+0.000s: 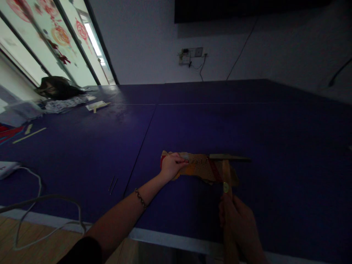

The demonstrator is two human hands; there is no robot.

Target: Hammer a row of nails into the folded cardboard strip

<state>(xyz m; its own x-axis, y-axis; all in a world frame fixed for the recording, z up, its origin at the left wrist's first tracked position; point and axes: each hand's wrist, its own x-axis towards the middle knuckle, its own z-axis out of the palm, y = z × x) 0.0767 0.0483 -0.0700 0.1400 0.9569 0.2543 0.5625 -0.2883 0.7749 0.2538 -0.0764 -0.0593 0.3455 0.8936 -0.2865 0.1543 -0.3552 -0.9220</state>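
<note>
A worn brown piece of cardboard [202, 170] lies on the purple tabletop, with red strips, an orange patch and a row of small dark marks on it. My left hand [172, 165] rests on its left part, thumb and forefinger pinched together; what is between the fingertips, if anything, is too small to make out. My right hand [240, 216] is wrapped round the wooden handle of a hammer [227, 170]. The hammer's long metal head is over the cardboard's right end; whether it touches cannot be told.
Two thin metal rods [113, 185] lie left of the cardboard. A white cable [41, 183] loops over the table's front left edge. Farther back are a white tray-like item [96, 105] and a dark bag [57, 88]. A wall socket [194, 53] is behind the table.
</note>
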